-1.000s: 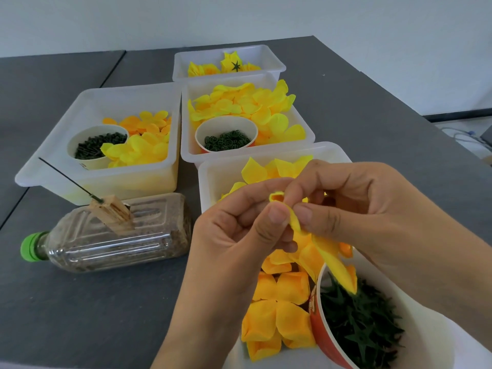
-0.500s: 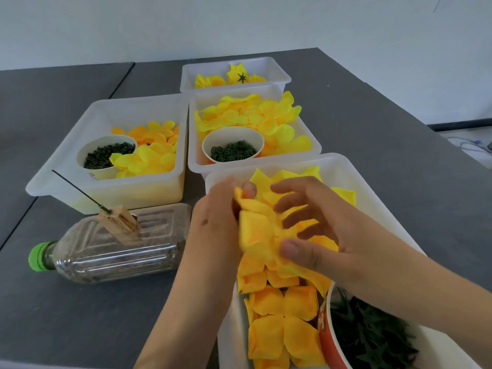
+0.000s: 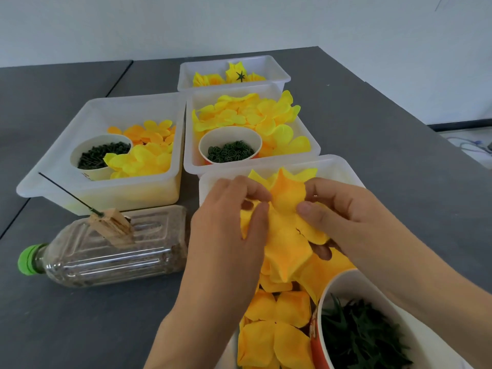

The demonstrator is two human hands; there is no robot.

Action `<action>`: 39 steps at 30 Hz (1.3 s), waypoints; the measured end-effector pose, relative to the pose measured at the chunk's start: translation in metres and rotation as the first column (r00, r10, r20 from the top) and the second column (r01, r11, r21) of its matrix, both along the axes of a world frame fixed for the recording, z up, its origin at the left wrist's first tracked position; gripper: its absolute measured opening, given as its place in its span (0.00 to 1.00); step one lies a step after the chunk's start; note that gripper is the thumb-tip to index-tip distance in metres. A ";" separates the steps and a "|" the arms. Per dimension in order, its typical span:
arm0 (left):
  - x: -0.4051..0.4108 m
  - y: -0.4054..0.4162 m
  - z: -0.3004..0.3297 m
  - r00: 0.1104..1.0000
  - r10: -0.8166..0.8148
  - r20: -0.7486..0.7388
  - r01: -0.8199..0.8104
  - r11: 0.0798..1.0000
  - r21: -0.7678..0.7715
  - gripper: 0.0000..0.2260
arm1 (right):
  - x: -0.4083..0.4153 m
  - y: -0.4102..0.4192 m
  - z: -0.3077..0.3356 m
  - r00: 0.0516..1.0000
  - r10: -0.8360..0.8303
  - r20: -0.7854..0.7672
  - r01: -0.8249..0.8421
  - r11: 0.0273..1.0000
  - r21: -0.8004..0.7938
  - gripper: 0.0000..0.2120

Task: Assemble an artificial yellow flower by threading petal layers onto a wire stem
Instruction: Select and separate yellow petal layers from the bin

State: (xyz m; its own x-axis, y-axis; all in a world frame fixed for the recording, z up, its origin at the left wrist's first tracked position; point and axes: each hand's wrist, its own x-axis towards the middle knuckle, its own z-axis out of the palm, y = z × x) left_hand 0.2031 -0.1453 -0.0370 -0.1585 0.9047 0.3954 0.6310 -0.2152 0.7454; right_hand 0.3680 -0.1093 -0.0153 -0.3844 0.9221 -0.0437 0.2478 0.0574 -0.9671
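Note:
Over the near white bin [image 3: 343, 166], my left hand [image 3: 229, 230] and my right hand [image 3: 346, 217] both pinch a yellow-orange petal layer [image 3: 287, 225], one on each side, holding it spread above more loose petal layers [image 3: 277, 328] in the bin. A thin dark wire stem [image 3: 65, 191] stands slanted out of a wooden block [image 3: 113, 226] on a clear plastic bottle [image 3: 106, 251] lying at the left, apart from both hands.
A cup of dark green calyx pieces [image 3: 364, 336] sits at the bottom right. Three more white bins [image 3: 53, 166] [image 3: 306, 137] [image 3: 277, 70] with yellow petals stand behind, two holding cups of small green parts [image 3: 102, 154] [image 3: 230, 151]. The table edge [image 3: 399, 107] runs diagonally at right.
The hands came down from pinching a single thin petal to the bin, then spread a wider petal layer between them. The view tilted slightly.

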 end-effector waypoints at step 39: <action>0.017 -0.012 0.036 0.993 -0.001 0.114 -0.014 0.992 0.128 0.06 | -0.013 -0.027 -0.004 0.961 -0.218 0.173 0.054 0.756 0.653 0.13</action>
